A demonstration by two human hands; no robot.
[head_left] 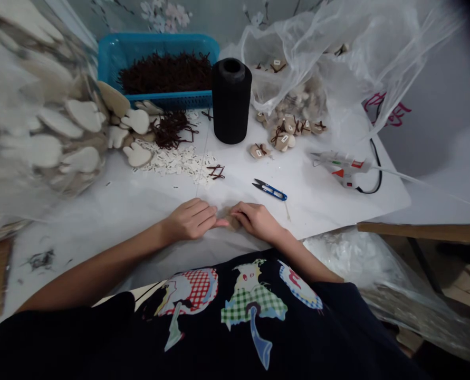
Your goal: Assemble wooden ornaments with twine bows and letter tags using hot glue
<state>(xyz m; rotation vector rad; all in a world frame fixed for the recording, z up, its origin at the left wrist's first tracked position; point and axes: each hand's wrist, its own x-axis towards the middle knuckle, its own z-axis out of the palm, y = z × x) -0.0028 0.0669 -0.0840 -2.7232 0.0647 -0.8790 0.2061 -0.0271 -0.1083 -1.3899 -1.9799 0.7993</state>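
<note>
Close to the table's front edge, my left hand is curled, with an extended digit pressed against a small beige felt piece. The fingers of my right hand pinch the same piece from the other side. Both hands cover most of it, so its full shape is hidden. Just beyond my right hand lie blue thread snips. Brown cord bows and a heap of small white printed labels lie beyond my left hand.
A black thread cone stands near a blue basket of brown bows. Bags of white-and-beige felt rabbit shapes crowd the left. Finished beige pieces with bows lie back right, near a glue gun with its cord.
</note>
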